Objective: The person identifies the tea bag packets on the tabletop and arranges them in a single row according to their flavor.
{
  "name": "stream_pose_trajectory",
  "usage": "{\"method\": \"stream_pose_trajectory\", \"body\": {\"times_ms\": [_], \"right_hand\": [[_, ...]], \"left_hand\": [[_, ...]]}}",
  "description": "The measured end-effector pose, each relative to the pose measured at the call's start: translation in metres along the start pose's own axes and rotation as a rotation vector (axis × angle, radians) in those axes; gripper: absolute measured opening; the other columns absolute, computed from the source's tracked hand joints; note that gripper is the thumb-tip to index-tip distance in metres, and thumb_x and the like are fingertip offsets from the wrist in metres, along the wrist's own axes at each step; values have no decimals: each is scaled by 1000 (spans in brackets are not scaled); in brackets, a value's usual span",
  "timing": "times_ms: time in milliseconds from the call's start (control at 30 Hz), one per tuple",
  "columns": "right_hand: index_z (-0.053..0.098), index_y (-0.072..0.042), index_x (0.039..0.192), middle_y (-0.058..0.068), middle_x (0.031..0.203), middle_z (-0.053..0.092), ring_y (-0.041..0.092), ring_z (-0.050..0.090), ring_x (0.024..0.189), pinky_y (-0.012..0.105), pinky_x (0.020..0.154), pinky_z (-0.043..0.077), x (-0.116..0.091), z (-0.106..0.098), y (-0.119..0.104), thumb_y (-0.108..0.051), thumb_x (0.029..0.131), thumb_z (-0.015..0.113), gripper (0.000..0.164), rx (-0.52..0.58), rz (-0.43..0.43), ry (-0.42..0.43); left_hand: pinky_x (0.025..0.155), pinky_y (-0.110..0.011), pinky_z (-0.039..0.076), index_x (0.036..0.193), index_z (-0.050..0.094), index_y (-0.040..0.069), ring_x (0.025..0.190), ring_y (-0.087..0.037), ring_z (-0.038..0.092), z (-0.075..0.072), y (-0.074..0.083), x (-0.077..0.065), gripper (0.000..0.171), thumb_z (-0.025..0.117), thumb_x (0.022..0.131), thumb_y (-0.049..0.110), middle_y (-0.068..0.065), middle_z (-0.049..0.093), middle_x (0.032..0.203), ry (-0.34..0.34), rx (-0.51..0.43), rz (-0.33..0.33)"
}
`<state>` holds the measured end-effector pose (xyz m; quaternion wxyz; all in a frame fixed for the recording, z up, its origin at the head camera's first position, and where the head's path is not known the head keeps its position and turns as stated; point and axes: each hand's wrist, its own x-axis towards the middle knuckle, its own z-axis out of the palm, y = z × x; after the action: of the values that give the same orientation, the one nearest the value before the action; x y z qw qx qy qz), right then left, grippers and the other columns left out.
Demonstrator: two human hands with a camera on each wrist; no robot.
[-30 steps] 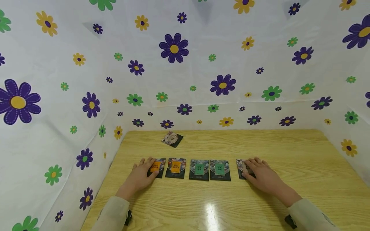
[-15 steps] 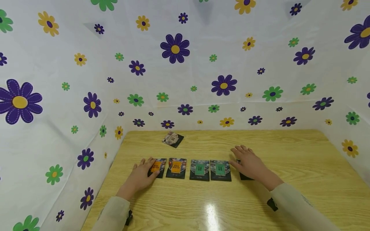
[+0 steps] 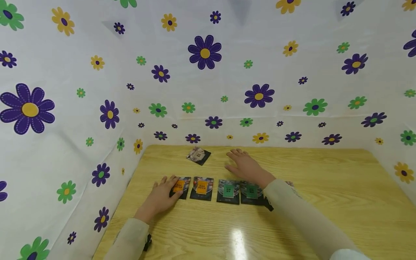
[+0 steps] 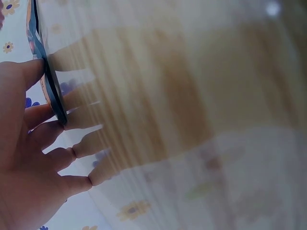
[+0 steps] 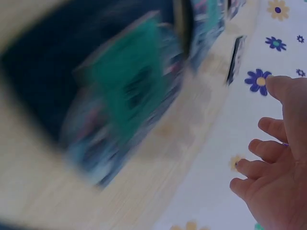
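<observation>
Flat dark packets lie in a row on the wooden table point(image 3: 182, 231). My left hand point(image 3: 160, 196) rests on the leftmost orange-labelled packet point(image 3: 186, 188), its thumb and fingertips touching it in the left wrist view. Beside that lies a second orange-labelled packet point(image 3: 201, 188). Two green-labelled packets follow: the left one point(image 3: 228, 192), and the right one point(image 3: 249, 193), partly covered by my right wrist. My right hand point(image 3: 247, 168) reaches above the table with fingers spread and holds nothing. To its left, a beige-labelled packet point(image 3: 198, 155) lies askew near the back edge.
Another packet point(image 3: 289, 184) at the row's right end is mostly hidden by my right sleeve point(image 3: 302, 213). A white flower-printed cloth point(image 3: 234, 79) walls the table at the back and both sides.
My right hand has left the rightmost packet and moved left and back, toward the beige-labelled packet at the rear. My left hand stays on its packet. The head view has shifted slightly.
</observation>
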<state>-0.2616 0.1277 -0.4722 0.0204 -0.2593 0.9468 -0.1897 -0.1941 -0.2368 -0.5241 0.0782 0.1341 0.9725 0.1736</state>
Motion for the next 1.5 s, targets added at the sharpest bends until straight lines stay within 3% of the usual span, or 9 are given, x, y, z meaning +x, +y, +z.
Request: {"method": "stream_pose_trajectory", "body": {"times_ms": [300, 667, 900, 1200, 1400, 1500], "right_hand": [[40, -1, 161, 25, 168, 35, 48, 29, 158, 62, 130, 22, 60, 22, -24, -38, 111, 53, 64, 26, -27, -65], [40, -4, 162, 26, 170, 32, 48, 29, 158, 59, 131, 23, 103, 37, -44, -36, 111, 54, 62, 37, -55, -91], [40, -6, 163, 25, 170, 31, 47, 28, 159, 59, 131, 23, 113, 47, -48, -33, 111, 55, 60, 26, -56, -110], [36, -11, 165, 17, 173, 30, 42, 23, 162, 62, 132, 17, 112, 61, -53, -36, 113, 48, 59, 38, -24, -202], [38, -11, 164, 14, 170, 37, 40, 30, 160, 65, 130, 22, 115, 63, -54, -21, 116, 38, 49, -50, -59, -205], [40, -13, 163, 14, 169, 40, 41, 33, 158, 66, 128, 24, 114, 62, -53, -12, 115, 38, 48, -83, -64, -202]], "left_hand": [[122, -80, 17, 163, 41, 8, 158, -51, 24, -6, -1, -1, 68, 56, 109, 46, -19, 36, 169, 7, 7, 3], [122, -79, 18, 163, 41, 10, 158, -51, 24, -5, 2, -1, 66, 57, 109, 44, -19, 35, 170, 0, 4, -2], [124, -77, 18, 164, 41, 11, 159, -49, 23, -5, 6, 4, 67, 56, 109, 46, -17, 35, 171, -2, 0, -6], [124, -77, 18, 164, 40, 13, 160, -48, 23, -3, 3, 4, 66, 57, 109, 45, -16, 35, 171, -8, -2, -11], [123, -77, 19, 164, 41, 12, 159, -48, 24, -3, 1, 2, 66, 58, 108, 44, -16, 36, 170, -1, -4, -15], [123, -77, 19, 164, 40, 12, 160, -48, 24, -3, 1, 2, 67, 57, 108, 45, -16, 35, 171, -3, 1, -17]]}}
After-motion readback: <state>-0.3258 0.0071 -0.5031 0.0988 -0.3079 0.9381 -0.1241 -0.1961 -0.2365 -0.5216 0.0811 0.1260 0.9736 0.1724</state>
